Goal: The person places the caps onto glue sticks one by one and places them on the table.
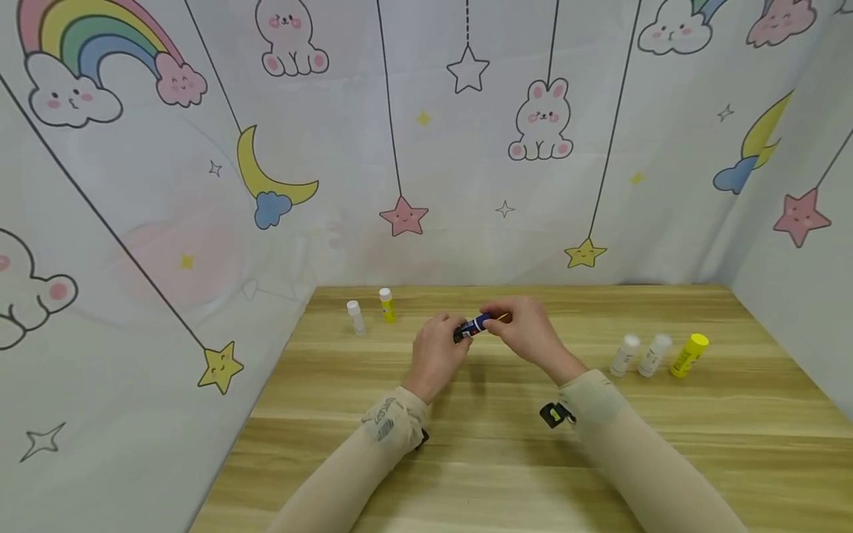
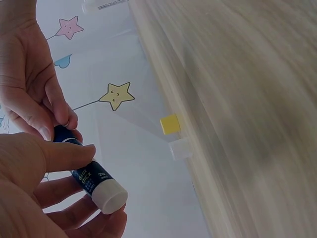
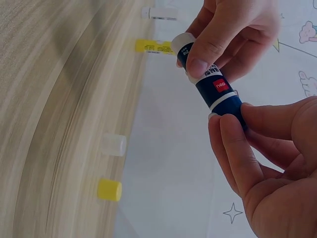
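A dark blue glue stick (image 1: 474,326) is held between both hands above the middle of the table. My left hand (image 1: 436,352) grips its body, the thumb pressed over the label in the left wrist view. The stick's white end (image 2: 110,196) sticks out past the left fingers. My right hand (image 1: 526,329) pinches the blue cap (image 3: 228,110) at the other end with thumb and fingertips. The cap sits against the white ring of the body. Beyond the hands, a yellow cap (image 3: 109,190) and a whitish cap (image 3: 114,145) stand on the table.
On the wooden table (image 1: 480,474), a white glue stick (image 1: 356,317) and a yellow one with a white cap (image 1: 387,305) stand at the back left. Two white sticks (image 1: 624,355) and a yellow one (image 1: 689,355) stand at the right. A patterned curtain (image 1: 466,163) hangs behind.
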`<state>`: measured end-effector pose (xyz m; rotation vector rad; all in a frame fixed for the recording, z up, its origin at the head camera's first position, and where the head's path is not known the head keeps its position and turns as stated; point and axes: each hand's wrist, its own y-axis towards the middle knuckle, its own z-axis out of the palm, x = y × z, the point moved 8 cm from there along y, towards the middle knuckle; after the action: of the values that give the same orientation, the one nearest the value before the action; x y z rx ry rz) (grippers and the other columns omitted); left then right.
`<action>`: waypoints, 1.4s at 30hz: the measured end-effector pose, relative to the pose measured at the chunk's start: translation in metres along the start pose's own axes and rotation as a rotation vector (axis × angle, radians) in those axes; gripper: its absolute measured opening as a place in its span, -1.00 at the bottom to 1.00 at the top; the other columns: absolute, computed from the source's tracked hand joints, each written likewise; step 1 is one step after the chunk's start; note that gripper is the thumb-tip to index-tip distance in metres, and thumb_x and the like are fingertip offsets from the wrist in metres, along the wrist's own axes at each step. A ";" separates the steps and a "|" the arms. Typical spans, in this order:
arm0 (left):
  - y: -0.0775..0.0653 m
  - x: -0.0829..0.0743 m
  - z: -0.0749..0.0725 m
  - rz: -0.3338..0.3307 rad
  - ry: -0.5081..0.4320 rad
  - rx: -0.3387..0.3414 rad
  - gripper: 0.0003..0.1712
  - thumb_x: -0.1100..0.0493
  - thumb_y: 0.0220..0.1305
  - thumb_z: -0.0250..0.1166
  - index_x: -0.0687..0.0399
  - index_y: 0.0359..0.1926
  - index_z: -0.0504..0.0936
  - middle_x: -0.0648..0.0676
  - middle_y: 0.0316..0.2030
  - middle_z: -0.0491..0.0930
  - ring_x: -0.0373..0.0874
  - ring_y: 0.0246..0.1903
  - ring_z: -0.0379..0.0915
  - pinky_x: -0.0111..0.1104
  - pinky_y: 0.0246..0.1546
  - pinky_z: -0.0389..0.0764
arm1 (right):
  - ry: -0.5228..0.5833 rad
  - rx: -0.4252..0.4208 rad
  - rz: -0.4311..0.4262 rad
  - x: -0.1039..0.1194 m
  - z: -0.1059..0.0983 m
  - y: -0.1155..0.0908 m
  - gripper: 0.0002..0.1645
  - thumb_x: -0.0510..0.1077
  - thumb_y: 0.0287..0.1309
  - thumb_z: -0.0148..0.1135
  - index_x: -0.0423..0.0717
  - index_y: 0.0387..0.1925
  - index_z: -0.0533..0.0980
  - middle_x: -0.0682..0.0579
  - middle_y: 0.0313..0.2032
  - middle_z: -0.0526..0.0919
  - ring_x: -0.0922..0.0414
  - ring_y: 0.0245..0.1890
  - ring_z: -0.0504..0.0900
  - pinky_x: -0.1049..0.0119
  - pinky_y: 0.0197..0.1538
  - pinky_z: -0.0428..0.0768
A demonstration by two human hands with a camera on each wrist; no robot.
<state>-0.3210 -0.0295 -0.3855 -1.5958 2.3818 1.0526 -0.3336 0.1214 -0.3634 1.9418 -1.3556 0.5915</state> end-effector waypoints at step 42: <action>-0.006 -0.041 -0.008 0.387 0.384 -0.251 -0.76 0.27 0.07 0.53 0.28 -0.24 0.73 0.09 -0.36 0.58 -0.06 -0.44 0.58 -0.30 -0.39 0.67 | 0.158 0.042 0.158 0.003 -0.005 0.006 -0.81 -0.23 0.30 0.32 -0.16 -0.08 0.70 -0.01 -0.28 0.75 0.09 -0.33 0.74 0.19 -0.27 0.69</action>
<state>-0.2956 -0.0034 -0.3653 -1.5652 3.0134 1.2474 -0.3381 0.1214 -0.3562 1.7901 -1.4130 0.8372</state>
